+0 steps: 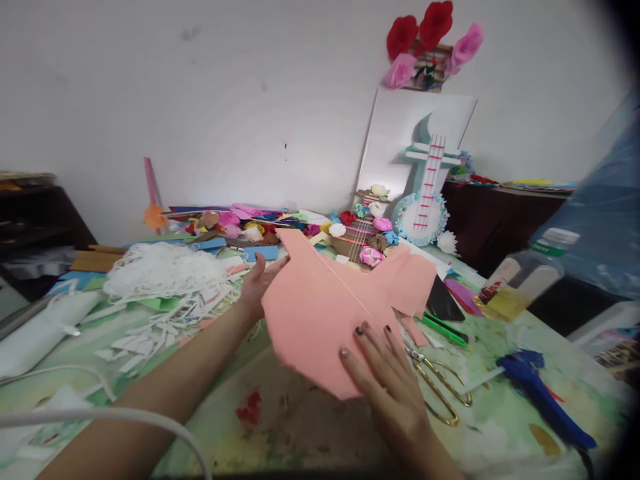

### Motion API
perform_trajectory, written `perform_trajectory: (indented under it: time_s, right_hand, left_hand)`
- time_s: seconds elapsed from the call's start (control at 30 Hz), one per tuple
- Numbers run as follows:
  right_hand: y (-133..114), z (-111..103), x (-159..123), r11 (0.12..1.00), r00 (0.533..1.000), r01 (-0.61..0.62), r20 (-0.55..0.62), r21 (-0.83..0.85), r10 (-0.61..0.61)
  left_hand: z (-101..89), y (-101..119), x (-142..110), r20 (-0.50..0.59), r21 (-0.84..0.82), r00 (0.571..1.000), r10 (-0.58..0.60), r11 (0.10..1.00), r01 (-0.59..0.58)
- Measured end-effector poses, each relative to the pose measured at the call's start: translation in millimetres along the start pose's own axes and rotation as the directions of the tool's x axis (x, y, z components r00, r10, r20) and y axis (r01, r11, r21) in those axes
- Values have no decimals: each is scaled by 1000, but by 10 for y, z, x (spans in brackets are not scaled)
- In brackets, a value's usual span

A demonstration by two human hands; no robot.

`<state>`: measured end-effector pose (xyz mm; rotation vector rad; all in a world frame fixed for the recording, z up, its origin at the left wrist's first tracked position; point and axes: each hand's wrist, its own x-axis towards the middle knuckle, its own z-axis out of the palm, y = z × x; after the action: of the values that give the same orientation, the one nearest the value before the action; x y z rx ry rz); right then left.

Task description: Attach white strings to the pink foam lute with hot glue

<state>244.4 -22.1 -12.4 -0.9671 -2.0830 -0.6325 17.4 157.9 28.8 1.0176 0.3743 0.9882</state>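
A large pink cardboard cutout (320,313) stands tilted up in front of me, with a rounded body, two arms at the top and a crease line across it. My right hand (390,380) lies over its lower right part, fingers along the front; the thumb is hidden, apparently behind the card. At the upper left edge is my left hand (257,283), its thumb raised and apart, the other fingers partly behind the cutout. Gold-handled scissors (440,387) and a green cutter knife (445,329) lie to the right of the cutout.
A blue glue gun (545,400) lies at the right, below a plastic bottle (525,277) of yellow liquid. White paper strips (155,273) heap up at the left. Paper flowers and a blue-white instrument model (423,213) stand at the back. A white cable (125,417) crosses near my left forearm.
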Motion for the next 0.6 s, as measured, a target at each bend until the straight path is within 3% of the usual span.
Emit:
perform_trajectory:
  time_s: [0.13, 0.27, 0.4, 0.47, 0.5, 0.53, 0.6]
  right_hand:
    - [-23, -2, -125, 985, 971, 162, 187, -59, -148]
    - [-73, -40, -225, 982, 939, 189, 297, -17, -176]
    - [-149, -185, -259, 986, 975, 112, 179, 124, -133]
    - [-182, -251, -255, 979, 994, -112, 39, 171, 107]
    - [-194, -275, -243, 932, 953, -290, -28, 219, 303]
    - [-203, -293, -224, 830, 857, -471, -67, 300, 510]
    - [-215, -318, -167, 497, 578, -700, -2, 512, 816]
  left_hand:
    - [82, -36, 9, -145, -19, 985, -89, 996, 88]
    - [117, -113, 49, -260, 111, 965, -11, 993, 42]
    - [104, -125, 52, -239, 149, 971, 13, 989, 23]
    - [127, -116, 43, -237, 130, 972, 9, 991, 22]
    - [152, -112, 34, -237, 118, 971, 7, 993, 22]
    - [186, -110, 23, -238, 107, 971, 6, 994, 20]
    - [271, -115, -10, -234, 90, 972, 11, 996, 11]
